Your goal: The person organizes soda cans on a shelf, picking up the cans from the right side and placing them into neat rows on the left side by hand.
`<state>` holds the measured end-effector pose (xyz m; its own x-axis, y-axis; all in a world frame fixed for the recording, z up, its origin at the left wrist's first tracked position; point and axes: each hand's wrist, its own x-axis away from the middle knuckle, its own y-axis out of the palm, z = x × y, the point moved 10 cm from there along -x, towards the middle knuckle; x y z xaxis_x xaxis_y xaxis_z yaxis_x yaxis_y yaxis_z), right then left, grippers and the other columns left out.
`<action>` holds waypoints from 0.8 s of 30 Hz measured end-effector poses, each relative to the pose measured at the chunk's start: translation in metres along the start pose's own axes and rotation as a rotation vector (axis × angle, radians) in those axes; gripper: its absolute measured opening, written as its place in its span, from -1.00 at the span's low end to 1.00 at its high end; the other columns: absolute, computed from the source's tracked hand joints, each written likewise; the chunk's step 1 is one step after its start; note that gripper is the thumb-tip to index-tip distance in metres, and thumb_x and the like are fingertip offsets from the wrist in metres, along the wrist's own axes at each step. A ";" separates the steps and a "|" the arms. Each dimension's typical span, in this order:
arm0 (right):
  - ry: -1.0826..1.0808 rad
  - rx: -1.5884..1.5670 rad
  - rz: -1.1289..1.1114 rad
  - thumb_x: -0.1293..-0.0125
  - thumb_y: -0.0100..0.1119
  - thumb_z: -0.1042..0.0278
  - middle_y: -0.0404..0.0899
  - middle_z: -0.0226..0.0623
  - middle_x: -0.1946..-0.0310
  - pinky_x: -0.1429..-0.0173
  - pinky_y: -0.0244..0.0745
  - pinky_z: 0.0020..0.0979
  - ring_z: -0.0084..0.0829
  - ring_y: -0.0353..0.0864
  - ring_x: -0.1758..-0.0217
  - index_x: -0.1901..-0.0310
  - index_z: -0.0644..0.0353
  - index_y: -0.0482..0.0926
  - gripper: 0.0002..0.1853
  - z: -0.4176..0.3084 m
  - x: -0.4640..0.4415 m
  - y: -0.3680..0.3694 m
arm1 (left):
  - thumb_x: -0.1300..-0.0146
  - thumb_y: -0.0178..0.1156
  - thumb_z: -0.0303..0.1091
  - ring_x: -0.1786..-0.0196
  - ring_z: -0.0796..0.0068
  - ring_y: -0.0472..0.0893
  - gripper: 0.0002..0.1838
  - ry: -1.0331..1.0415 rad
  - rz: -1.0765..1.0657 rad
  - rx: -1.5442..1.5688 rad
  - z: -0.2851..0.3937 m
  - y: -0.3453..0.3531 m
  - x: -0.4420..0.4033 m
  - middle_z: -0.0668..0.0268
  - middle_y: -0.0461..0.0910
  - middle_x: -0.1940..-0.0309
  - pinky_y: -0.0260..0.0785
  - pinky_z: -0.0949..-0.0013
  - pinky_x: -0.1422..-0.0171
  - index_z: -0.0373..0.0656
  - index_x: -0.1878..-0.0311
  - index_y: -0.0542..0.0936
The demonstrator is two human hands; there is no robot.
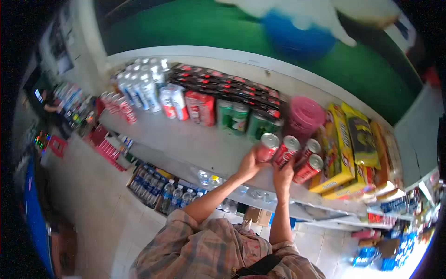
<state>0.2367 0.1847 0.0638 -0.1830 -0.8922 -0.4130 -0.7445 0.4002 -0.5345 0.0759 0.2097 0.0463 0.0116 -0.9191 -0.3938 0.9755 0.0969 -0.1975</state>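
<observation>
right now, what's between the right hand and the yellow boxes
Two red cans sit between the right hand and the yellow boxes, as the head view shows.

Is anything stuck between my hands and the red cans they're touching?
Nothing visible: your left hand touches one red soda can, your right hand a second red soda can. The pink plastic container stands beyond them.

Glossy metal cans (pixel 286 151), smooth plastic tub (pixel 305 115), shiny plastic packet (pixel 364 139), matt cloth shirt (pixel 200 246), smooth shelf (pixel 172 139)
</observation>
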 end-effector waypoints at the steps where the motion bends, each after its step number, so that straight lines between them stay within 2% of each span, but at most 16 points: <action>1: -0.002 -0.027 0.003 -0.09 0.20 0.40 0.31 0.28 -0.05 -0.15 0.29 -0.19 0.09 0.35 -0.11 -0.27 0.40 0.03 -0.24 -0.007 -0.003 -0.001 | 0.16 0.44 -0.28 -0.01 0.13 0.51 -0.21 -0.006 -0.006 0.040 -0.002 0.001 0.000 0.03 0.49 0.06 0.36 0.23 -0.05 -0.26 -0.15 0.26; 3: 0.004 -0.065 0.052 -0.05 0.24 0.40 0.34 0.28 -0.02 -0.12 0.30 -0.18 0.11 0.37 -0.08 -0.27 0.37 0.05 -0.22 0.014 -0.008 0.010 | 0.17 0.44 -0.28 -0.04 0.08 0.49 -0.18 0.050 -0.009 0.063 -0.015 0.008 -0.003 -0.01 0.47 0.04 0.34 0.21 -0.08 -0.26 -0.17 0.23; 5: -0.115 0.051 0.148 -0.04 0.26 0.38 0.36 0.27 0.00 -0.10 0.30 -0.16 0.12 0.39 -0.07 -0.27 0.35 0.06 -0.22 0.018 -0.010 0.010 | 0.14 0.43 -0.28 0.00 0.15 0.52 -0.25 0.028 0.015 0.006 -0.015 0.008 -0.005 0.03 0.49 0.08 0.33 0.21 -0.09 -0.26 -0.11 0.28; 7: -0.003 -0.004 0.111 -0.07 0.26 0.30 0.32 0.29 -0.04 -0.13 0.28 -0.14 0.13 0.35 -0.11 -0.26 0.34 0.08 -0.23 0.014 -0.010 0.010 | 0.16 0.44 -0.27 -0.03 0.09 0.48 -0.23 0.020 0.012 0.003 -0.008 0.006 -0.007 0.01 0.47 0.04 0.30 0.18 -0.12 -0.27 -0.12 0.27; 9: -0.094 0.064 0.153 -0.09 0.24 0.24 0.32 0.30 -0.04 -0.12 0.28 -0.12 0.12 0.35 -0.11 -0.25 0.34 0.08 -0.24 0.002 -0.011 0.007 | 0.17 0.44 -0.26 -0.10 0.06 0.43 -0.18 0.007 -0.009 0.033 -0.007 0.000 -0.004 -0.03 0.42 -0.03 0.26 0.18 -0.17 -0.28 -0.16 0.24; 10: 0.003 0.009 0.081 -0.12 0.22 0.20 0.33 0.29 -0.04 -0.13 0.27 -0.11 0.11 0.35 -0.11 -0.25 0.37 0.07 -0.24 0.003 -0.010 0.007 | 0.16 0.44 -0.25 -0.14 0.06 0.40 -0.16 0.025 0.000 -0.013 -0.007 -0.004 -0.001 -0.04 0.38 -0.07 0.24 0.19 -0.20 -0.27 -0.19 0.22; 11: -0.005 0.007 0.080 -0.12 0.22 0.20 0.33 0.29 -0.04 -0.13 0.27 -0.11 0.11 0.35 -0.11 -0.25 0.37 0.07 -0.24 -0.001 -0.010 0.005 | 0.16 0.44 -0.24 -0.17 0.07 0.36 -0.14 0.045 0.003 -0.059 -0.006 -0.009 0.001 -0.05 0.34 -0.11 0.22 0.19 -0.24 -0.26 -0.21 0.21; 13: -0.124 0.160 0.142 -0.15 0.19 0.17 0.35 0.28 -0.03 -0.09 0.32 -0.13 0.13 0.38 -0.08 -0.21 0.44 0.13 -0.29 -0.010 -0.001 -0.008 | 0.12 0.42 -0.25 -0.21 0.09 0.33 -0.15 0.104 0.024 -0.076 0.010 -0.040 0.013 -0.02 0.29 -0.16 0.18 0.20 -0.28 -0.22 -0.24 0.20; 15: -0.092 0.274 0.117 -0.16 0.18 0.19 0.41 0.17 -0.02 -0.10 0.34 -0.18 0.06 0.41 -0.09 -0.13 0.42 0.28 -0.40 -0.019 0.010 -0.024 | 0.04 0.38 -0.26 -0.20 0.17 0.35 -0.25 0.152 -0.009 -0.206 0.024 -0.087 0.024 0.08 0.32 -0.16 0.20 0.22 -0.27 -0.19 -0.22 0.25; 17: -0.007 0.129 0.198 -0.18 0.16 0.36 0.59 -0.07 0.23 0.11 0.46 -0.38 -0.28 0.58 0.21 0.07 0.35 0.50 -0.68 -0.021 0.019 -0.047 | -0.03 0.33 -0.27 -0.17 0.30 0.38 -0.37 0.076 0.134 -0.203 0.000 -0.152 0.036 0.18 0.37 -0.13 0.23 0.29 -0.23 -0.19 -0.17 0.33; 19: -0.021 -0.043 0.263 -0.20 0.14 0.42 0.59 -0.20 0.39 0.19 0.47 -0.47 -0.49 0.55 0.34 0.19 0.36 0.53 -0.80 -0.075 0.028 -0.066 | -0.07 0.30 -0.27 -0.12 0.43 0.41 -0.46 -0.046 0.294 -0.173 -0.020 -0.236 0.043 0.24 0.42 -0.07 0.28 0.37 -0.16 -0.19 -0.12 0.39; 20: 0.023 -0.078 0.285 -0.23 0.12 0.44 0.55 -0.31 0.46 0.23 0.45 -0.52 -0.57 0.51 0.36 0.26 0.36 0.53 -0.85 -0.081 0.030 -0.067 | -0.10 0.28 -0.27 -0.05 0.49 0.45 -0.51 -0.089 0.390 -0.268 -0.025 -0.281 0.045 0.26 0.46 -0.02 0.31 0.41 -0.10 -0.20 -0.09 0.41; 21: 0.031 -0.073 0.292 -0.23 0.12 0.44 0.55 -0.31 0.46 0.23 0.45 -0.52 -0.57 0.51 0.36 0.26 0.36 0.53 -0.85 -0.086 0.032 -0.058 | -0.12 0.26 -0.28 0.04 0.52 0.50 -0.54 0.001 0.465 -0.366 -0.038 -0.329 0.046 0.30 0.49 0.02 0.35 0.43 -0.02 -0.22 -0.06 0.41; 23: -0.027 -0.294 0.398 -0.24 0.13 0.43 0.53 -0.38 0.46 0.30 0.40 -0.60 -0.63 0.47 0.38 0.27 0.35 0.52 -0.86 -0.098 0.040 -0.042 | -0.15 0.22 -0.32 0.17 0.48 0.54 -0.59 -0.102 0.607 -0.352 -0.044 -0.420 0.053 0.29 0.49 0.05 0.40 0.44 0.09 -0.23 -0.05 0.41; 24: -0.063 -0.308 0.332 -0.24 0.12 0.45 0.53 -0.39 0.42 0.34 0.38 -0.64 -0.63 0.46 0.39 0.26 0.35 0.52 -0.87 -0.118 0.043 -0.024 | -0.13 0.23 -0.35 0.14 0.45 0.54 -0.61 -0.040 0.714 -0.351 -0.048 -0.466 0.055 0.27 0.51 0.10 0.40 0.42 0.08 -0.22 -0.02 0.43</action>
<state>0.1708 0.1124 0.1458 -0.4115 -0.7077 -0.5743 -0.8101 0.5727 -0.1252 -0.3885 0.1323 0.0737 0.6221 -0.6019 -0.5008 0.6030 0.7762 -0.1839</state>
